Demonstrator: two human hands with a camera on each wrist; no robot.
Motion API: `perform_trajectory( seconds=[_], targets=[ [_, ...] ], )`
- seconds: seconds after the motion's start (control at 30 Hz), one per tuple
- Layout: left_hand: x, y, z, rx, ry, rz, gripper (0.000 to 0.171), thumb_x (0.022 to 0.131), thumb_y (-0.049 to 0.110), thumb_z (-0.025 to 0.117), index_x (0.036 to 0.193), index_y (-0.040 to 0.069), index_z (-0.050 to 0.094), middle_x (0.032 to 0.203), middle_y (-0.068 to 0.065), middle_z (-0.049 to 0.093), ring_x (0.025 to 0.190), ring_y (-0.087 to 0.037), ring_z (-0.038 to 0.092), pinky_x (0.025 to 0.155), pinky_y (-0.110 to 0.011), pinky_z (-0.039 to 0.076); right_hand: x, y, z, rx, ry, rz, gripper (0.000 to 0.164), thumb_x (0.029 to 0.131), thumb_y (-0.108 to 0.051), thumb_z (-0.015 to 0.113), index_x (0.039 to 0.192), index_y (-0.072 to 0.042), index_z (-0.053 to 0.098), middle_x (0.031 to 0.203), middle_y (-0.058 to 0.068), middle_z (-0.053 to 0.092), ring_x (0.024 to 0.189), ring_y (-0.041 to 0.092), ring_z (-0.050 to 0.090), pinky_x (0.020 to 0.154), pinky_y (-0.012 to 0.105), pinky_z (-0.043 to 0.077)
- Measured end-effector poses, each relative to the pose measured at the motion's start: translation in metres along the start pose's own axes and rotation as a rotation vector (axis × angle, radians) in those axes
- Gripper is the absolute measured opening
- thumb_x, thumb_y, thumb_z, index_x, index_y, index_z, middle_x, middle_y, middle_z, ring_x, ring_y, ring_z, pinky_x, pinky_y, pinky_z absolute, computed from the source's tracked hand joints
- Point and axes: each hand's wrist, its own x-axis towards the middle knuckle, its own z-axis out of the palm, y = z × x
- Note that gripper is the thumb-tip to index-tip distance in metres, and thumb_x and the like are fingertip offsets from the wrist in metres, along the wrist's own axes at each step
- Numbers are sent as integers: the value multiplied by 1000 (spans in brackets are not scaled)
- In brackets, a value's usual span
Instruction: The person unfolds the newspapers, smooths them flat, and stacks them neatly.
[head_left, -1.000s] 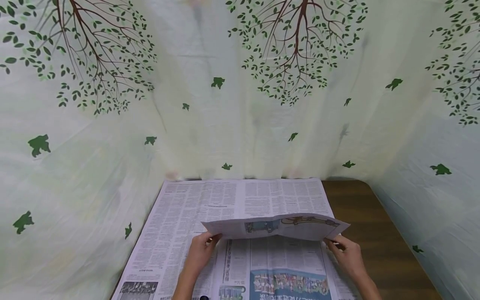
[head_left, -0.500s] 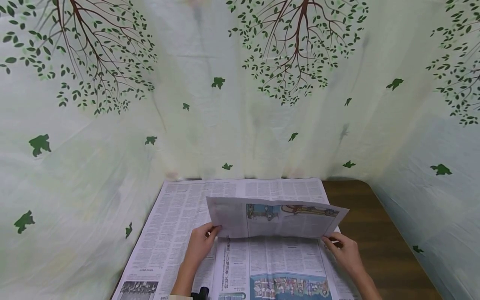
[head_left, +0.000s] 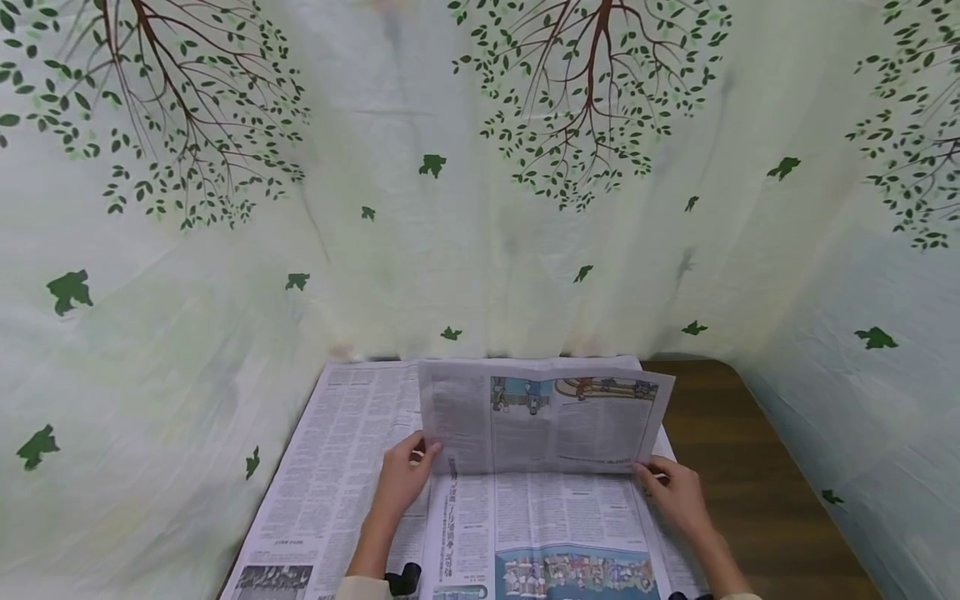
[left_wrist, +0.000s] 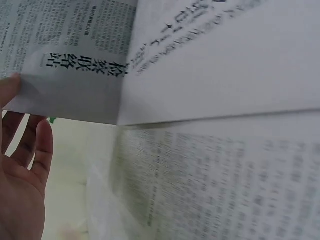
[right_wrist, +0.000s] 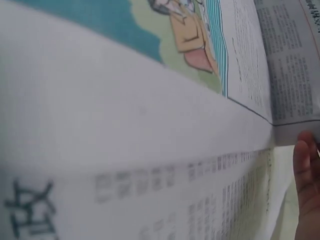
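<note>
A folded newspaper (head_left: 525, 425) stands with its far half raised upright, while its near half lies flat toward the person. Coloured cartoon pictures run along the top of the raised half and across the flat part. My left hand (head_left: 405, 473) pinches the raised half at its lower left edge; in the left wrist view the thumb lies on the page (left_wrist: 75, 90) with the fingers behind. At the lower right edge, my right hand (head_left: 675, 492) pinches the same sheet between thumb and fingers, seen at the edge of the right wrist view.
Larger newspaper sheets (head_left: 352, 433) cover most of the table under the folded one. Bare dark wood of the table (head_left: 735, 450) shows along the right. A pale curtain (head_left: 495, 275) printed with trees and leaves hangs behind and at both sides.
The far half of the newspaper has swung from a low tilt to nearly upright, showing more of its printed face. Both hands have kept their pinch and shifted slightly up in the view.
</note>
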Motion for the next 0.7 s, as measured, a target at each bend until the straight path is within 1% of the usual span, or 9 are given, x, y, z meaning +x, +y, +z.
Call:
perform_trajectory(
  seconds=[0.07,0.13,0.2,0.3,0.37,0.47,0.57,0.63,0.7],
  targets=[
    [-3,-3,1,-12,-20,-30,18,94,16,76,111,12,73,92,-1,75,83,-12,70,74,-27,59,2,-1,2,-4,14,7,7,93,-16,77,97,-10,80,93,11,79,72,-1,68,58,19,53],
    [-7,-6,1,-23,-35,-57,19,94,15,76,113,12,73,96,-3,76,86,-15,72,76,-28,60,3,-3,4,-8,20,20,9,93,-16,77,98,-9,80,94,12,79,71,-2,67,58,19,52],
    [-9,-9,2,-17,-39,-78,16,95,17,75,111,14,73,97,-2,76,87,-14,72,75,-27,60,4,-4,4,-9,21,39,10,93,-17,77,99,-9,80,95,13,79,70,-2,66,58,19,52],
    [-10,-10,4,-3,-19,-91,9,96,18,75,104,16,74,92,-1,77,82,-12,71,71,-26,58,5,-5,4,-16,8,58,12,94,-18,76,102,-9,80,96,12,79,70,-1,67,59,20,52],
    [-9,-11,6,8,-2,-92,6,96,17,75,102,16,74,90,0,77,80,-11,71,69,-25,56,6,-5,4,-26,-9,75,13,94,-19,76,103,-10,80,96,11,79,71,3,69,60,20,52],
    [-7,-12,8,0,13,-92,6,96,14,73,102,13,74,91,-2,78,82,-15,74,71,-26,58,6,-5,5,-40,-51,103,14,94,-19,76,104,-9,79,95,11,79,74,10,72,63,22,54],
    [-5,-12,10,-25,8,-110,7,98,11,71,104,11,73,95,-6,78,89,-21,77,77,-31,61,5,-2,7,-56,-92,128,17,95,-18,76,109,-9,79,97,11,78,78,17,75,66,24,56],
    [-5,-14,11,-39,0,-116,8,97,9,71,105,8,73,97,-8,77,91,-24,77,79,-34,62,4,1,9,-63,-103,131,18,95,-18,75,111,-9,78,99,11,79,82,20,75,68,25,56],
    [-5,-17,12,-42,-13,-127,9,96,8,72,105,7,72,96,-9,77,91,-25,77,80,-34,62,3,5,12,-65,-100,122,19,95,-17,75,112,-9,78,101,11,79,84,21,76,69,25,57]
  ],
)
